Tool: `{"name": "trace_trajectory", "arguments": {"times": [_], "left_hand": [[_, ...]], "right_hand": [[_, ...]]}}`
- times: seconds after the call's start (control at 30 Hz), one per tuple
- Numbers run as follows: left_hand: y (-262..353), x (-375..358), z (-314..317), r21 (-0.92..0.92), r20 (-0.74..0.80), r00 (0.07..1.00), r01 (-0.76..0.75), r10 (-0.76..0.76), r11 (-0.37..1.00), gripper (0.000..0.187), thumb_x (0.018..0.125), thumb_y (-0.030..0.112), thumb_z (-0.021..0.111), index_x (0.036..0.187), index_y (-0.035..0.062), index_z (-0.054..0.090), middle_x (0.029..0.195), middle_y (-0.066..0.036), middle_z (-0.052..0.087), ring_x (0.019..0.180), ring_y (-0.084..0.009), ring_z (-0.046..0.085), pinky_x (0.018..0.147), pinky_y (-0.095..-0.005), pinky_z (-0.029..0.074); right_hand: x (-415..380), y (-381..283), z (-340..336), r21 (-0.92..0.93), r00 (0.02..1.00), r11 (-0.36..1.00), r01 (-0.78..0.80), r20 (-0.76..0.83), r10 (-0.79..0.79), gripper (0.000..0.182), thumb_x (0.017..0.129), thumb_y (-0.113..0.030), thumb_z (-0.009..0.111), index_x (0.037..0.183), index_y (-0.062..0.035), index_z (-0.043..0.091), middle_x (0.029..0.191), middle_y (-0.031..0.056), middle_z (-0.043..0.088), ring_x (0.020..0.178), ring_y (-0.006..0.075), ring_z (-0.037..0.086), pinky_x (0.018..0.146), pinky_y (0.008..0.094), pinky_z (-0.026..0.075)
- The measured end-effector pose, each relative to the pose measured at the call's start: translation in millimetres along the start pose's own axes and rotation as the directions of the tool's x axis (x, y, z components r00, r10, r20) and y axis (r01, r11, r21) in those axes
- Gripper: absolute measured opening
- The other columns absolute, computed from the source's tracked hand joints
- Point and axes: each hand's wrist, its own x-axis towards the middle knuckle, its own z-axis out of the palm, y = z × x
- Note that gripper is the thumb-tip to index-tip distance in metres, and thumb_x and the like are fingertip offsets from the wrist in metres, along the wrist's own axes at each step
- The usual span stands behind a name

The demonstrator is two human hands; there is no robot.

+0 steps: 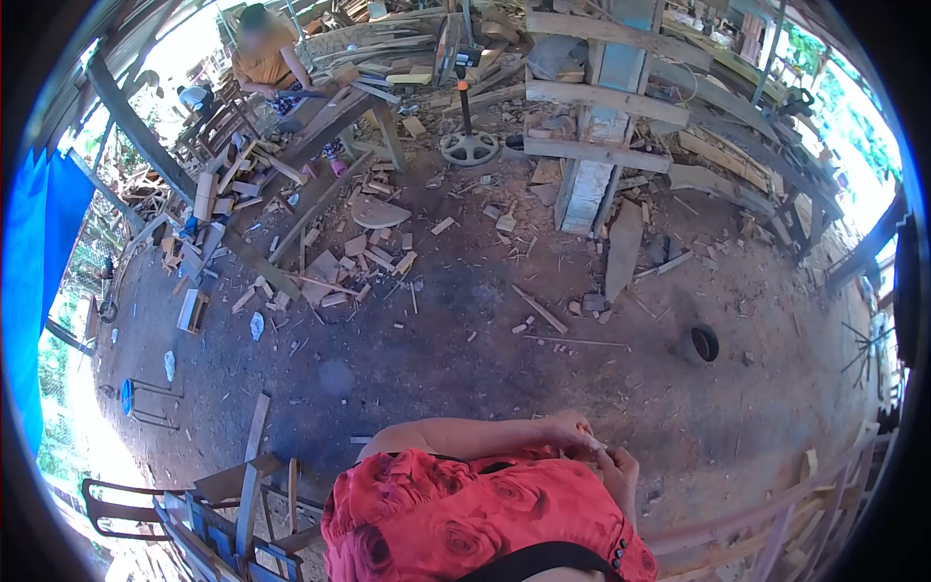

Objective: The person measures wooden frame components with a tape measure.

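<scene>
My left hand (568, 431) reaches across in front of the red rose-patterned shirt (485, 504), its fingers closed in a pinch. Close against it is my right hand (619, 471), fingers also curled in. A small pale bit shows where the fingertips meet, too small to name. Both hands are held near the body, above the dirt-strewn floor (465, 359).
Across the floor lie wood offcuts (378, 254) and a dark round pot-like object (700, 343). A person (267, 58) sits at a wooden bench (330, 121). Chair frames (233, 514) stand at lower left, a blue-topped stool (128, 398) beyond. A wooden rail (756, 524) runs at lower right.
</scene>
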Motion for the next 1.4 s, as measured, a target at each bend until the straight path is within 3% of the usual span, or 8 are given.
{"name": "trace_trajectory", "arguments": {"times": [0.37, 0.83, 1.0, 1.17, 1.23, 1.27, 1.33, 1.4], "left_hand": [[-12, 19, 9, -0.092, 0.049, 0.999, 0.025, -0.021, 0.995, 0.041, 0.073, 0.023, 0.074, 0.101, -0.0035, 0.06, 0.087, -0.009, 0.064, 0.074, -0.0156, 0.062, 0.064, -0.0293, 0.052], [-19, 16, 26, -0.249, -0.096, 0.995, -0.002, -0.023, 0.969, 0.055, 0.071, 0.007, 0.075, 0.117, -0.0057, 0.047, 0.099, -0.014, 0.058, 0.085, -0.0211, 0.061, 0.065, -0.0357, 0.054], [-8, 17, 23, -0.17, -0.022, 0.999, 0.043, -0.048, 0.984, 0.053, 0.071, 0.014, 0.075, 0.114, -0.005, 0.049, 0.098, -0.013, 0.059, 0.083, -0.0197, 0.06, 0.066, -0.0334, 0.053], [5, 23, 11, 0.028, 0.115, 0.986, 0.114, -0.117, 0.993, 0.052, 0.071, 0.023, 0.075, 0.11, -0.0032, 0.053, 0.096, -0.012, 0.06, 0.081, -0.0178, 0.06, 0.067, -0.03, 0.051], [5, 20, 14, -0.213, 0.067, 0.995, 0.091, -0.079, 0.973, 0.048, 0.072, 0.022, 0.074, 0.108, -0.003, 0.054, 0.095, -0.011, 0.06, 0.082, -0.017, 0.059, 0.067, -0.0294, 0.05], [13, 18, 11, -0.181, 0.08, 0.993, 0.096, -0.083, 0.979, 0.048, 0.073, 0.022, 0.073, 0.108, -0.0032, 0.054, 0.096, -0.012, 0.06, 0.083, -0.0171, 0.059, 0.069, -0.0298, 0.05], [20, 16, 10, -0.21, 0.092, 0.992, 0.098, -0.08, 0.973, 0.045, 0.074, 0.024, 0.071, 0.108, -0.0015, 0.055, 0.093, -0.01, 0.061, 0.076, -0.0142, 0.057, 0.062, -0.0269, 0.047], [30, 18, 8, -0.262, 0.091, 0.993, 0.096, -0.075, 0.96, 0.043, 0.076, 0.024, 0.069, 0.109, -0.0001, 0.055, 0.092, -0.009, 0.061, 0.071, -0.0124, 0.056, 0.057, -0.0241, 0.046]], "right_hand": [[-1, 5, -7, -0.045, 0.999, 0.999, 0.011, -0.049, -0.013, 0.022, 0.079, -0.017, 0.063, 0.076, 0.0045, 0.061, 0.057, 0.0111, 0.052, 0.057, 0.011, 0.045, 0.051, 0.0303, 0.037], [-7, 15, -13, 0.006, 0.999, 0.999, -0.041, -0.013, 0.041, 0.019, 0.079, -0.015, 0.063, 0.076, 0.0033, 0.061, 0.058, 0.0058, 0.05, 0.057, 0.0095, 0.043, 0.051, 0.0281, 0.036], [-6, 21, -12, 0.112, 0.997, 0.993, -0.046, -0.053, 0.052, 0.018, 0.079, -0.015, 0.062, 0.075, 0.0032, 0.06, 0.059, 0.007, 0.052, 0.057, 0.0096, 0.044, 0.051, 0.0284, 0.036], [1, 21, -15, -0.027, 0.996, 1.0, 0.0, -0.091, -0.003, 0.022, 0.078, -0.018, 0.063, 0.078, 0.003, 0.06, 0.06, 0.0115, 0.052, 0.058, 0.0119, 0.046, 0.052, 0.0297, 0.038], [4, 5, -14, -0.075, 0.994, 0.997, -0.019, -0.113, 0.011, 0.024, 0.078, -0.021, 0.064, 0.079, 0.0023, 0.061, 0.063, 0.0135, 0.055, 0.059, 0.0154, 0.05, 0.055, 0.0313, 0.04], [3, -3, -15, -0.128, 0.993, 0.991, -0.032, -0.121, 0.017, 0.026, 0.078, -0.024, 0.064, 0.08, 0.0016, 0.062, 0.066, 0.0154, 0.057, 0.06, 0.019, 0.054, 0.057, 0.0328, 0.042], [10, -7, -17, -0.105, 0.993, 0.994, -0.03, -0.113, 0.018, 0.023, 0.076, -0.02, 0.067, 0.077, 0.0024, 0.062, 0.063, 0.0126, 0.056, 0.062, 0.0126, 0.055, 0.056, 0.029, 0.042], [13, -27, -20, -0.092, 0.986, 0.995, 0.045, -0.156, -0.059, 0.027, 0.077, -0.027, 0.065, 0.08, 0.0002, 0.063, 0.071, 0.0155, 0.06, 0.067, 0.0217, 0.06, 0.06, 0.0331, 0.045]]}}
